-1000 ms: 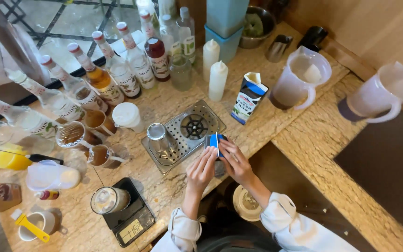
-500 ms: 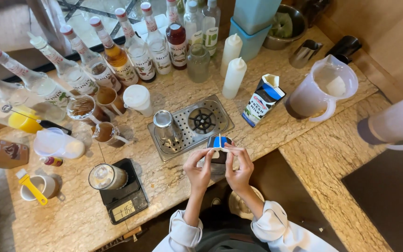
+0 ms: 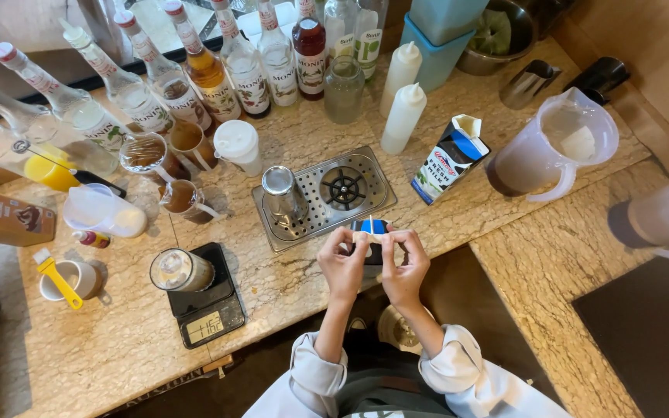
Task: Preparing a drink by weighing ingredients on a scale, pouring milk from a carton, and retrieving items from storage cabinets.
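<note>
Head view, looking down: both hands meet at the near edge of a stone counter (image 3: 551, 255); the left hand (image 3: 342, 265) and right hand (image 3: 404, 267) pinch the pale top flaps of a small blue-and-dark carton (image 3: 369, 232), fingers closed on it; the carton stands upright just in front of a metal drip tray (image 3: 324, 197); a hard tug on the flaps could likely tip it off the edge or spill it; an open milk carton (image 3: 449, 159) stands nearby.

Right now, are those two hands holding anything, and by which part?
Yes. Both the left hand and the right hand hold a small blue-and-white carton, pinching its folded top between fingers and thumbs, just in front of the metal drip tray.
</note>
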